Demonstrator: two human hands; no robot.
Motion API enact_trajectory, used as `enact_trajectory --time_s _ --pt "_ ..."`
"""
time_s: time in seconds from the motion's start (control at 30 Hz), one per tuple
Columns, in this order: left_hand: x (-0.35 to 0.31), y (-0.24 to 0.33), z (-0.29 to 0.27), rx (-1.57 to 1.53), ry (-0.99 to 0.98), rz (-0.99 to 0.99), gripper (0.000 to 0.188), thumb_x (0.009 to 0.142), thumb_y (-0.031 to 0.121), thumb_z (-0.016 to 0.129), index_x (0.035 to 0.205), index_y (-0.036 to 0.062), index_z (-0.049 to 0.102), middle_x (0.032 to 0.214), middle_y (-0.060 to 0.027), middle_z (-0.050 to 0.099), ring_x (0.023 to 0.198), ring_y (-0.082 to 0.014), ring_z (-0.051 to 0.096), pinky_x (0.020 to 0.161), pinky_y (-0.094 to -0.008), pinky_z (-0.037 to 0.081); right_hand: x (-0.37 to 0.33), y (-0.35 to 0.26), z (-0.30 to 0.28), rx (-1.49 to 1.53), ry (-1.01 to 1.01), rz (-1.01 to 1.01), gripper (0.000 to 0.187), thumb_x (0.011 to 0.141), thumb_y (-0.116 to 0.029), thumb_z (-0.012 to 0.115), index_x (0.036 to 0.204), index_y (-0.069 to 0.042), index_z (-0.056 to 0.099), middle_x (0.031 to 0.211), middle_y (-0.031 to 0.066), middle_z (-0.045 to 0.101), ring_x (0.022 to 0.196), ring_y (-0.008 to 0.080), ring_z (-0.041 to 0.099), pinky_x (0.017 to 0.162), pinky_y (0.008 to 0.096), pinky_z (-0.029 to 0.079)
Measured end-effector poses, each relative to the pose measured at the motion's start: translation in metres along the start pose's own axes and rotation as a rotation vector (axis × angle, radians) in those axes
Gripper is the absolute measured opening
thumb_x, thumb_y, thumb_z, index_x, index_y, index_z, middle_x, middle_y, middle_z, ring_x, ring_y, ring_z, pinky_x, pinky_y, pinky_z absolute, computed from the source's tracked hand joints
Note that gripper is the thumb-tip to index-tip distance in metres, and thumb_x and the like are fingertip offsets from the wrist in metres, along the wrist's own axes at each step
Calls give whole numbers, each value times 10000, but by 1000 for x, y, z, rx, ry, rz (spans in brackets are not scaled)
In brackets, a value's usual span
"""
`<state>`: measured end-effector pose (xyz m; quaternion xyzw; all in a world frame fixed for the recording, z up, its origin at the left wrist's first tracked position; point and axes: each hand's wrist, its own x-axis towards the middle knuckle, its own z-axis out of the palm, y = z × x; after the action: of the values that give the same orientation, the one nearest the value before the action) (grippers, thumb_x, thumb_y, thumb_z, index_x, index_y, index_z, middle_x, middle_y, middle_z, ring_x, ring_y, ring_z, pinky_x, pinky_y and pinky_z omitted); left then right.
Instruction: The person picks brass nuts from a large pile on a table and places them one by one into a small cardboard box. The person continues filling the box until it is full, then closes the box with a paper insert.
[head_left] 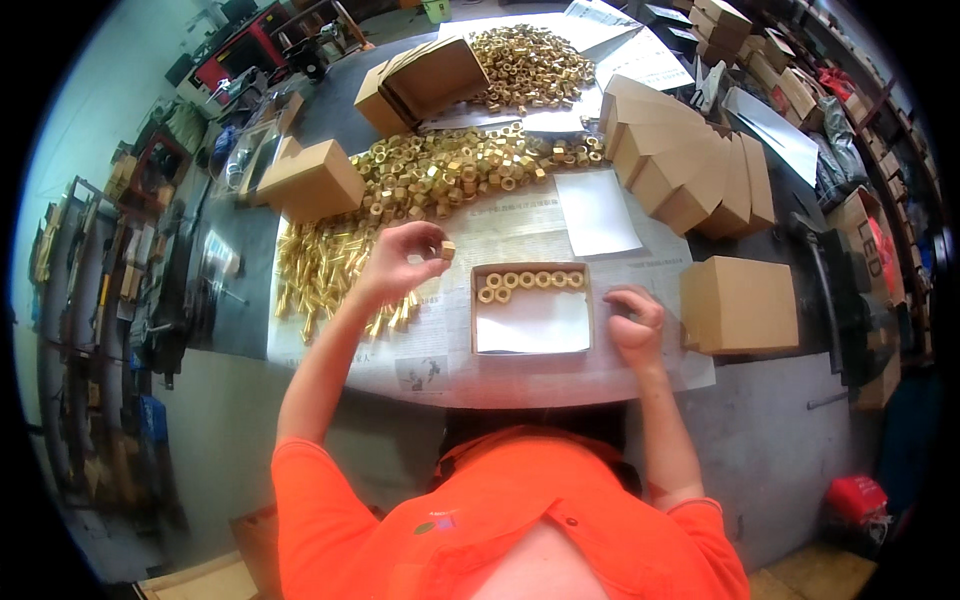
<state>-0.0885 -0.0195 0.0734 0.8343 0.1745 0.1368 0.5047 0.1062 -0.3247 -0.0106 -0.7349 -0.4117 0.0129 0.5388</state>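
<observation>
Between thumb and forefinger, my left hand (405, 262) pinches a single brass nut (448, 250). That hand is just left of an open cardboard box (533, 352) lined with white paper. In the box, several brass nuts (527, 280) form a row along the far wall, and two more sit below its left end. Right of the box, my right hand (637, 325) has its fingers curled inward; whatever they may hold is hidden. A heap of brass nuts (450, 165) spreads beyond my left hand, and a pile of long thin brass pieces (320, 268) lies to its left.
Newspaper (500, 225) covers the table. A white paper sheet (598, 213) lies beyond the box. Fanned cardboard boxes (680, 160) and one separate box (740, 305) stand at right. Another box (315, 182) is at left, with an open one (435, 85) near a farther nut pile (530, 65).
</observation>
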Motion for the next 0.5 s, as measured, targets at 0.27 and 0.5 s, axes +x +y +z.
enact_trajectory --time_s 0.27,0.5 --pt "1 40 33 308 -30 246 272 685 3 746 933 -19 635 807 -44 593 625 -98 531 610 -245 457 0 -1 -2 -15 -5 -13 231 628 -53 535 826 6 639 866 151 642 803 297 617 725 324 488" --pt "-1 36 59 345 -65 247 236 675 64 749 891 2 675 748 -78 625 611 -150 589 555 -274 472 -2 0 0 -1 1 14 230 628 -47 530 823 6 638 864 153 640 804 298 614 730 327 489"
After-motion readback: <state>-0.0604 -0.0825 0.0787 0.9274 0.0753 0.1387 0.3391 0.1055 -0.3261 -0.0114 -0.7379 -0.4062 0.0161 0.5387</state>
